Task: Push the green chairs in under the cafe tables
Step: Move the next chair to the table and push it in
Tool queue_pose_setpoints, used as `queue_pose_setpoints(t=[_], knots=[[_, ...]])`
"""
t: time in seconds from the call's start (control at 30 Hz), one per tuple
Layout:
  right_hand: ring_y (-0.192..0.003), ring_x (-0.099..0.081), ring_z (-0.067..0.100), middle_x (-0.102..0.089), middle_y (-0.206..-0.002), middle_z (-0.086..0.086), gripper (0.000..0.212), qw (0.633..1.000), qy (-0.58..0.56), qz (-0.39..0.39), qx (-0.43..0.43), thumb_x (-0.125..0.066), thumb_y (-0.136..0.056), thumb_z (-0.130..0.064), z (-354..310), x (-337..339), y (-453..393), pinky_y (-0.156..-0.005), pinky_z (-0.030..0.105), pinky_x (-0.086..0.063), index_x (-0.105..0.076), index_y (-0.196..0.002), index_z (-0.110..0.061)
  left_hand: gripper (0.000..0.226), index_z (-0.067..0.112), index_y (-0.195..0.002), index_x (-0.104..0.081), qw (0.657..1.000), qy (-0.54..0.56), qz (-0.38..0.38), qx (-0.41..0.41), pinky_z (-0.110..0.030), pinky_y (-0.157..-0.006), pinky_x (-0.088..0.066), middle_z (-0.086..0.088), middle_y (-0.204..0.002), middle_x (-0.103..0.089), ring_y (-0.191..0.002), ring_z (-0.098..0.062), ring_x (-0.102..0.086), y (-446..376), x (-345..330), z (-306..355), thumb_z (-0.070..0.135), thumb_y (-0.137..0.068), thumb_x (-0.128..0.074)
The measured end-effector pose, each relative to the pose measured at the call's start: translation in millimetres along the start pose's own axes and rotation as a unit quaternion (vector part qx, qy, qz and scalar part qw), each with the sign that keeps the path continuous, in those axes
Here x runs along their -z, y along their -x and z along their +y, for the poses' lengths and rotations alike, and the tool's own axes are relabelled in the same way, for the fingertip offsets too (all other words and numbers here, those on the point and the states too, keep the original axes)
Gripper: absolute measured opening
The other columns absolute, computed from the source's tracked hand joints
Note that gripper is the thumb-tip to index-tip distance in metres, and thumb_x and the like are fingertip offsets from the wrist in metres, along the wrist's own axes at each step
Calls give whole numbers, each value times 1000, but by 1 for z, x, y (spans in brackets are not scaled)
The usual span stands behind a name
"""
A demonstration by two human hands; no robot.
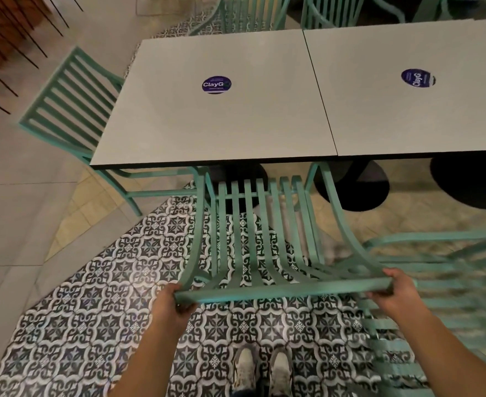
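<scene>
A green slatted chair [264, 239] stands in front of me, its seat tucked under the near edge of the left white cafe table [207, 124]. My left hand [175, 299] grips the left end of the chair's top rail. My right hand [393, 290] grips the right end of the same rail. A second white table [407, 110] adjoins on the right. Another green chair [442, 282] stands at my right, out from the table.
A green chair [67, 110] sits at the left table's left side. More green chairs [250, 12] line the far side. Black round table bases [353, 184] rest on the floor. My shoes [261, 371] stand on patterned tiles.
</scene>
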State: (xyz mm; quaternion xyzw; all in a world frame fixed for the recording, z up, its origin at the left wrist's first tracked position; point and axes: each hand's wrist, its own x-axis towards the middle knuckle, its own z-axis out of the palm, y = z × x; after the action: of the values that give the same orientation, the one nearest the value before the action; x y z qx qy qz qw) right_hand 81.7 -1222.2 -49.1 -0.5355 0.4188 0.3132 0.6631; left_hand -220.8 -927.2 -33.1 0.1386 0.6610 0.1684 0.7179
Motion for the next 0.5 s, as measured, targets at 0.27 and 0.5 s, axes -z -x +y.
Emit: queue_pose_setpoints(t=[0.27, 0.5], knots=[[-109, -57, 29, -54, -124, 14, 15, 1000, -22, -12, 4, -51, -93, -16, 3, -4, -5, -93, 47, -50, -52, -105, -8, 12, 1, -100, -51, 1000, -7, -9, -3, -40, -46, -57, -21, -102, -55, -88, -31, -57, 4, -3, 3, 11, -96, -45], [-97, -60, 23, -57, -106, 10, 30, 998, -45, -33, 7, -48, -93, -13, 14, -5, 7, -100, 44, -47, -49, -123, -7, 15, 2, -96, -52, 1000, -9, -3, 14, -44, -45, -56, -18, -94, -58, -84, -31, -61, -1, 5, 8, 15, -97, -44]])
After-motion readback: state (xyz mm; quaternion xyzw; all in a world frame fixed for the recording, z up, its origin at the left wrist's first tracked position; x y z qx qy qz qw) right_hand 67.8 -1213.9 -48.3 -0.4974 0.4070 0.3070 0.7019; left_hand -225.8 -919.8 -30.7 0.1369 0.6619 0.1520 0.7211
